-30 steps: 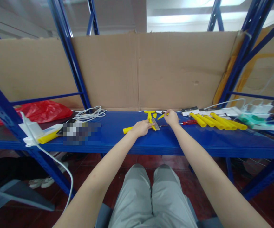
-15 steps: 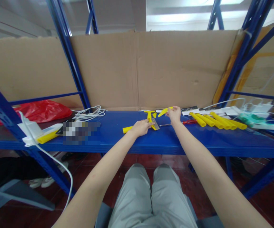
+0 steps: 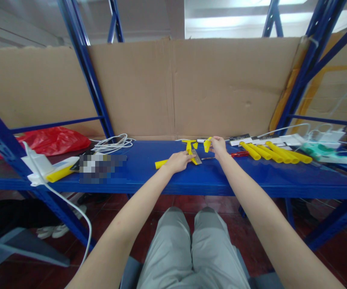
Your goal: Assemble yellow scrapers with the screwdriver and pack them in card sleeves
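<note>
My left hand is closed around a yellow-handled scraper. Its yellow handle sticks out left of my wrist, and its metal blade shows past my fingertips. Pinched in my right hand is a thin, flat yellow piece, raised just over the shelf. Between my hands, behind the blade, lie a T-shaped yellow piece and a small yellow scrap. A screwdriver with a red handle lies beside my right wrist, its thin shaft pointing left.
Several yellow-handled tools lie in a row at the right. Beyond them are a green-and-white object and white cables. Coiled white cable, a red plastic bag and another yellow handle are leftward. Cardboard stands behind the blue shelf.
The yellow piece in my right hand has turned from lying slanted lengthwise to hanging more upright, its broader face showing. My left hand stays in place on the scraper.
</note>
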`<state>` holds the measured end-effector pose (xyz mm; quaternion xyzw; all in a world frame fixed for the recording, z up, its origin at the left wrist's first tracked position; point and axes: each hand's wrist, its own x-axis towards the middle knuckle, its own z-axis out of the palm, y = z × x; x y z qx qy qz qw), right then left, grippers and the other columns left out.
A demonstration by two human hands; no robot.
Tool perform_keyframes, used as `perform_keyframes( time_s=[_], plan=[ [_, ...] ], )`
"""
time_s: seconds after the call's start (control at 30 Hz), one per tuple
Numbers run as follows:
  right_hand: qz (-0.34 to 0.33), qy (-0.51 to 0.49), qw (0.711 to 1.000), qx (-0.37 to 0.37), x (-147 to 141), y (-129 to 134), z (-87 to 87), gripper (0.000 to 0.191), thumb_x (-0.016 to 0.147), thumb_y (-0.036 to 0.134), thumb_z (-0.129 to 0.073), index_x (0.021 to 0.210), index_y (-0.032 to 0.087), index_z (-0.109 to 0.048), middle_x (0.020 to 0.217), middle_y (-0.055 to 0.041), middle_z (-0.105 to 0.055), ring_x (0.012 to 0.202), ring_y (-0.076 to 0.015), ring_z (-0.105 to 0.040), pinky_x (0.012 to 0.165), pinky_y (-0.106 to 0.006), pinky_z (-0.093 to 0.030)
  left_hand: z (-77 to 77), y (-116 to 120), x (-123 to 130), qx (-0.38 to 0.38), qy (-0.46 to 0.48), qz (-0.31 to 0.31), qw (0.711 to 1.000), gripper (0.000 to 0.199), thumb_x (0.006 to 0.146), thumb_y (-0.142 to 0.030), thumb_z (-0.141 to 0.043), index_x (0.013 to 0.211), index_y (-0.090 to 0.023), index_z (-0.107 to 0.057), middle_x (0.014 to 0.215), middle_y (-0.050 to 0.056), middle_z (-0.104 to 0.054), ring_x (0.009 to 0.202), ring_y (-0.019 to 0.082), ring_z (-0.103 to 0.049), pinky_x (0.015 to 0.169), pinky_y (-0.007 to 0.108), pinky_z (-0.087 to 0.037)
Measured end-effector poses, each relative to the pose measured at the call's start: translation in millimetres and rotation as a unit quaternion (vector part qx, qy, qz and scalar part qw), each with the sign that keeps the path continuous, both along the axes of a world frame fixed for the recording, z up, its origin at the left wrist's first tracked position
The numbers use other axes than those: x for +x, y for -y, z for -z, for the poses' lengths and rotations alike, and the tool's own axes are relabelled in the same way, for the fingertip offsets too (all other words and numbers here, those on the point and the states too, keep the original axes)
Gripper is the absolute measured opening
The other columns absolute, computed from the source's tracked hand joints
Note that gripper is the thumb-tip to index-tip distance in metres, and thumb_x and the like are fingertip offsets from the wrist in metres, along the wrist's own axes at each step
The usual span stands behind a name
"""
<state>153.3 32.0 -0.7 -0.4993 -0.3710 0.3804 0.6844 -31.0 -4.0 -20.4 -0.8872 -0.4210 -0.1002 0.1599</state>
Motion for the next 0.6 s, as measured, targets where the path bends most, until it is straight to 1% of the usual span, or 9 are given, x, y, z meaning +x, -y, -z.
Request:
perform_keyframes(
  time_s=[0.23, 0.33, 0.47, 0.6],
  plan=[
    [-0.069, 0.034, 0.996, -0.038, -10.6, 7.1, 1.0, 0.025, 0.070, 0.002, -0.055, 0.084, 0.020, -0.045, 0.060, 0.0065, -0.054, 0.047, -0.0079, -0.053, 0.047, -0.020, -0.048, 1.3, -0.8, -0.9, 0.005, 0.002, 0.004, 1.000, 0.040, 0.094, -0.029, -0.036, 0.131, -0.031, -0.052, 0.110, 0.007, -0.060, 0.102, 0.020, -0.060, 0.081, 0.027, -0.047],
    [-0.083, 0.040, 0.995, -0.047, -12.8, 8.5, 0.2, 0.024, 0.071, 0.000, -0.053, 0.081, 0.020, -0.045, 0.059, 0.0063, -0.055, 0.046, -0.0076, -0.052, 0.047, -0.020, -0.048, 1.0, -0.9, -1.2, 0.005, -0.001, 0.001, 1.000, 0.039, 0.094, -0.028, -0.036, 0.130, -0.030, -0.053, 0.108, 0.007, -0.061, 0.099, 0.020, -0.060, 0.080, 0.027, -0.047],
    [-0.092, 0.038, 0.994, -0.044, -11.9, 7.0, 0.3, 0.021, 0.072, -0.002, -0.051, 0.074, 0.018, -0.047, 0.055, 0.0050, -0.056, 0.047, -0.0081, -0.053, 0.048, -0.020, -0.048, -0.2, -0.6, -1.4, 0.001, -0.003, 0.001, 1.000, 0.040, 0.094, -0.025, -0.036, 0.129, -0.029, -0.054, 0.107, 0.007, -0.061, 0.099, 0.020, -0.060, 0.080, 0.026, -0.047],
    [-0.133, 0.042, 0.989, -0.044, -10.4, 4.5, 2.6, 0.018, 0.073, -0.003, -0.052, 0.067, 0.014, -0.054, 0.053, 0.0018, -0.057, 0.048, -0.0076, -0.053, 0.051, -0.018, -0.048, -1.7, 1.0, -1.2, -0.011, 0.017, -0.004, 1.000, 0.040, 0.093, -0.025, -0.037, 0.129, -0.029, -0.055, 0.108, 0.007, -0.061, 0.101, 0.020, -0.060, 0.084, 0.027, -0.046]
  ],
)
